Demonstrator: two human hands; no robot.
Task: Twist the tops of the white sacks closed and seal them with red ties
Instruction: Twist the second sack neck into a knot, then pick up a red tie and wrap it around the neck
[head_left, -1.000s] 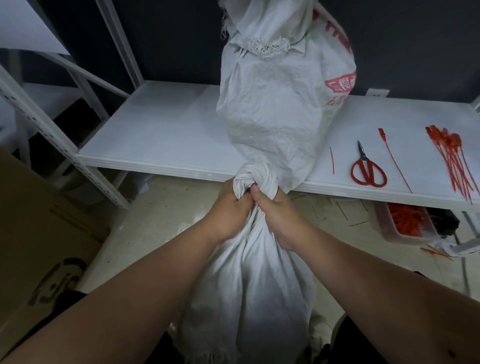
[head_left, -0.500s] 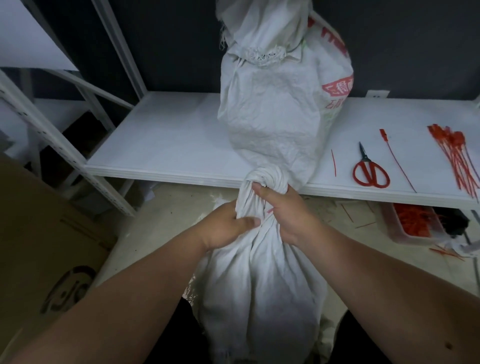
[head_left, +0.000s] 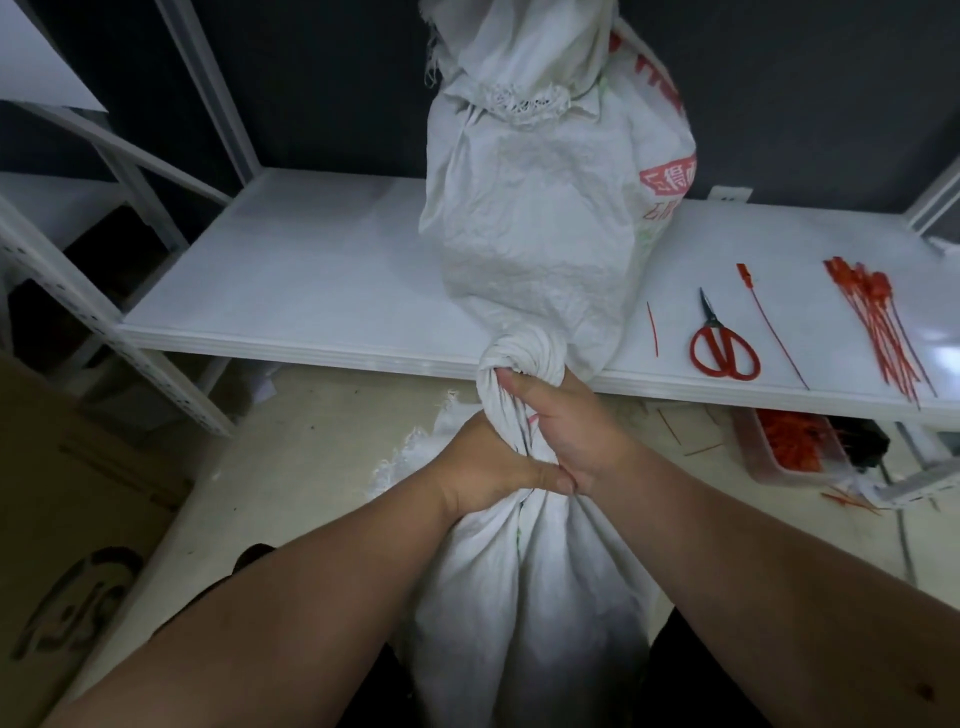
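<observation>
Right now both hands are squeezed tight around the twisted neck of a white sack (head_left: 524, 597) that stands on the floor between the person's arms. The left hand (head_left: 488, 470) grips low on the neck, with its thumb pressed across the cloth. The right hand (head_left: 569, 434) grips just above it, and its thumb points up at the twisted knob of cloth (head_left: 522, 353) on top. The two hands touch each other.

That knob sits right at the front edge of a white shelf (head_left: 311, 291). Just behind it, a second sack (head_left: 540, 208) stands on the shelf (it has red print on its side, and its top is already bunched). It blocks the middle of the shelf from view, and the knob touches its bottom part.

To the right on the shelf lie red scissors (head_left: 724, 348), with a short red strip (head_left: 653, 328) on their left and a single red tie (head_left: 769, 325) on their right. Farther right is a bundle of red ties (head_left: 878, 319). They are all well apart from the hands.

Under the shelf, on the floor, sits a clear tub (head_left: 789, 447) full of red bits, with a few red scraps (head_left: 691, 441) around it. A brown cardboard box (head_left: 67, 519) fills the left corner.
</observation>
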